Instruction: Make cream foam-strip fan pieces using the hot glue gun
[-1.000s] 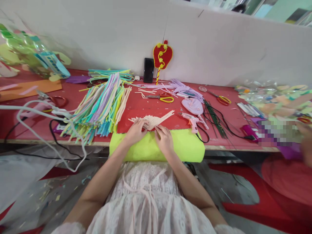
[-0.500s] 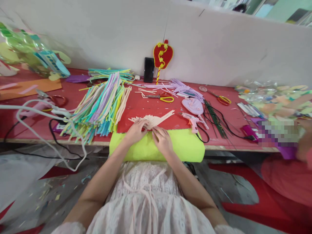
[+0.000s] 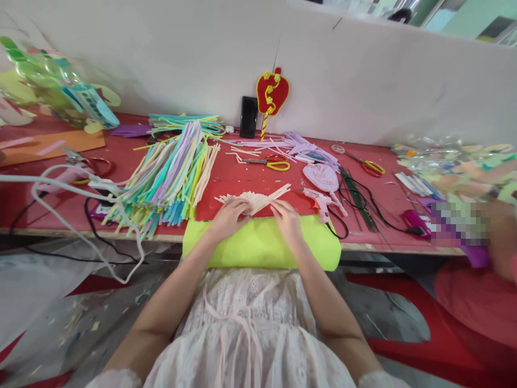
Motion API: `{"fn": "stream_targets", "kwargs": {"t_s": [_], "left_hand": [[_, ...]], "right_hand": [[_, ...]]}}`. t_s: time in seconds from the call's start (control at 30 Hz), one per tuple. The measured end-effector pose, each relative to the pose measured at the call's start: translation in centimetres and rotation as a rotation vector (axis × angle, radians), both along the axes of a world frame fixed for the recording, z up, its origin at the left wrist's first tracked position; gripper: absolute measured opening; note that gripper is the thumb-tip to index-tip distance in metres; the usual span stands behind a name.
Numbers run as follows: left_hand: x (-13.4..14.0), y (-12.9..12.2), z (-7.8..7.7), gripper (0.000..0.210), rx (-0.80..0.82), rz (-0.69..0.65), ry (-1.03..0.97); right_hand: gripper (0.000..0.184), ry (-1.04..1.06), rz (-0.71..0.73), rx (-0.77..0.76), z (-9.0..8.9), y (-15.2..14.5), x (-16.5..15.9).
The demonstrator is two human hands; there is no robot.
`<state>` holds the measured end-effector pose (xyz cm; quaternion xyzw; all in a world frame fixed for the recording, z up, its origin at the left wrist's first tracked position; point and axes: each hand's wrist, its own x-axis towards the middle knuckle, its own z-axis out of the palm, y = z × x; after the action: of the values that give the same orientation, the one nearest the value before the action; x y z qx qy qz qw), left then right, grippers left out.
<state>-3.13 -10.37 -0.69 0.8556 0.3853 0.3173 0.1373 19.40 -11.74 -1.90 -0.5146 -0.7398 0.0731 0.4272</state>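
Observation:
A fan-shaped bunch of cream pipe cleaners (image 3: 258, 201) lies on a red sheet (image 3: 214, 187) before me. My left hand (image 3: 229, 216) is closed over its near, left part, fingers curled round the gathered ends. At the right side of the bunch, my right hand (image 3: 288, 222) has thumb and forefinger pinched against a longer stem that slants up to the right. Its exact grip is partly hidden. Beneath both wrists is a yellow-green padded cloth (image 3: 242, 249) at the table edge. A pink glue gun (image 3: 321, 202) rests just right of my right hand.
Left lies a big heap of coloured pipe cleaners (image 3: 169, 172), with a white cable (image 3: 137, 237) looping over the edge. Scissors (image 3: 270, 161), a black phone (image 3: 249, 116) and a red fan-shaped ornament (image 3: 272, 95) are behind. At far right sits a co-worker's arm (image 3: 503, 237).
My right hand has moved right, away from my left hand, along the cream bunch to the longer stems. My left hand stays on the bunch.

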Motion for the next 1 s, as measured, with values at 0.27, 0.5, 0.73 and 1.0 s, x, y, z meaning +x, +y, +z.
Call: {"fn": "stream_targets", "kwargs": {"t_s": [0.27, 0.5, 0.73, 1.0], "left_hand": [[-0.1, 0.2, -0.3, 0.015, -0.003, 0.015, 0.007], [0.0, 0.1, -0.2, 0.014, -0.007, 0.011, 0.01], [-0.1, 0.3, -0.5, 0.014, -0.006, 0.012, 0.003], [-0.1, 0.4, -0.6, 0.014, -0.014, 0.011, 0.007]], "right_hand": [[0.023, 0.05, 0.012, -0.016, -0.8, 3.8, 1.9], [0.022, 0.058, 0.003, -0.05, -1.3, 4.3, 1.8], [0.02, 0.021, -0.003, -0.011, -1.0, 4.1, 1.5], [0.021, 0.0, -0.027, -0.004, -1.0, 4.0, 1.5]]}}
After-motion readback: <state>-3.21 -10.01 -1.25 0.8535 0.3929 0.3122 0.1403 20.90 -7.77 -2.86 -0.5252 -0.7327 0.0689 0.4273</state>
